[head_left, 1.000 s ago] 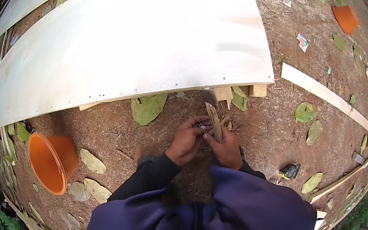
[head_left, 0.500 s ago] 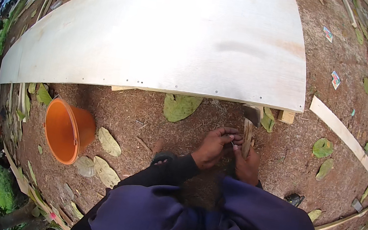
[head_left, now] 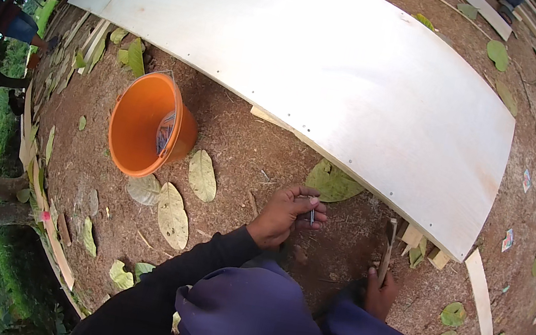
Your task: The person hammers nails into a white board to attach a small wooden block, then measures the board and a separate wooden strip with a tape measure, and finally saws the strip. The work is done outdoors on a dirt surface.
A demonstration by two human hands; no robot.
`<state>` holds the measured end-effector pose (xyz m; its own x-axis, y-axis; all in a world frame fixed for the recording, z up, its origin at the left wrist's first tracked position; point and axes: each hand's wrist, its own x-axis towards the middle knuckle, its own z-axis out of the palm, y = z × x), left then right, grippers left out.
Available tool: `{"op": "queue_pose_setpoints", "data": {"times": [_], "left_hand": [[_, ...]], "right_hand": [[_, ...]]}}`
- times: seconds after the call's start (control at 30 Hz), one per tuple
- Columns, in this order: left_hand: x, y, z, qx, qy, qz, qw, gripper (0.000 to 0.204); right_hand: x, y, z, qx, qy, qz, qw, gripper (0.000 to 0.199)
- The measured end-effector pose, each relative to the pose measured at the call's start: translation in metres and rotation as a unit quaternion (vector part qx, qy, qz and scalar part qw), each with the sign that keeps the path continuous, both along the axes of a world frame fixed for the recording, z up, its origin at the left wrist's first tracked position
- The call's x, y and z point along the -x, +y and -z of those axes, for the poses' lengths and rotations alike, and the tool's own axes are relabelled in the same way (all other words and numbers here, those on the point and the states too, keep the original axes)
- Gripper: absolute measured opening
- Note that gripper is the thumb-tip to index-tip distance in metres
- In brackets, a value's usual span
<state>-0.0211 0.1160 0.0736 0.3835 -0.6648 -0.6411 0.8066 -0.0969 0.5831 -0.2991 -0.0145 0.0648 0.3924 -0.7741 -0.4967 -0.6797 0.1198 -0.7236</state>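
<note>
While the left hand (head_left: 288, 214) hovers low over the dirt, its fingers (head_left: 315, 212) are curled in tight and pinching a small dark nail (head_left: 311, 214) (at least it looks like a nail, it's tiny) between thumb and fingertips. Over on the other side, the right hand (head_left: 381, 293) is wrapped shut around the bottom of a thin wooden stick (head_left: 387, 249), which stands nearly upright with its top end just beside the edge of the big pale plywood sheet (head_left: 316, 54). That sheet lies bowed across the ground and covers most of the upper view; a few short wood offcuts (head_left: 421, 242) poke out from under its near edge, right next to the stick. A large green leaf (head_left: 333, 182) sits half tucked under the sheet, just above the left hand. Off to the left, well apart from both hands, an orange bucket (head_left: 139, 123) lies tipped on its side, with dry yellowish leaves (head_left: 185, 196) scattered near it. Dark blue sleeves block the lower ground.
</note>
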Motion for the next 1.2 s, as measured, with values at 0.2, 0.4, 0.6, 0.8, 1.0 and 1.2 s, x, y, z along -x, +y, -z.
{"op": "queue_pose_setpoints", "data": {"times": [0.2, 0.4, 0.6, 0.8, 1.0, 1.2], "left_hand": [[-0.103, 0.115, -0.044, -0.069, -0.329, -0.283, 0.898, 0.029], [-0.155, 0.169, -0.070, -0.435, -0.752, -0.194, 0.455, 0.038], [-0.136, 0.166, -0.052, -0.286, -0.646, -0.243, 0.664, 0.026], [-0.111, 0.148, -0.038, -0.315, -0.668, -0.189, 0.647, 0.022], [-0.107, 0.151, -0.038, -0.384, -0.696, -0.153, 0.587, 0.049], [-0.129, 0.142, -0.033, -0.451, -0.682, -0.077, 0.571, 0.062]], "right_hand": [[0.009, -0.001, 0.018, 0.115, 0.140, -0.120, 0.976, 0.037], [0.000, -0.006, 0.032, 0.153, 0.077, -0.174, 0.970, 0.039], [0.025, -0.064, 0.056, 0.275, 0.015, 0.039, 0.961, 0.042], [0.078, -0.172, 0.066, 0.476, 0.099, 0.123, 0.865, 0.049], [0.119, -0.229, 0.101, 0.281, 0.008, 0.090, 0.955, 0.058], [0.110, -0.217, 0.101, 0.249, -0.054, 0.157, 0.954, 0.068]]}}
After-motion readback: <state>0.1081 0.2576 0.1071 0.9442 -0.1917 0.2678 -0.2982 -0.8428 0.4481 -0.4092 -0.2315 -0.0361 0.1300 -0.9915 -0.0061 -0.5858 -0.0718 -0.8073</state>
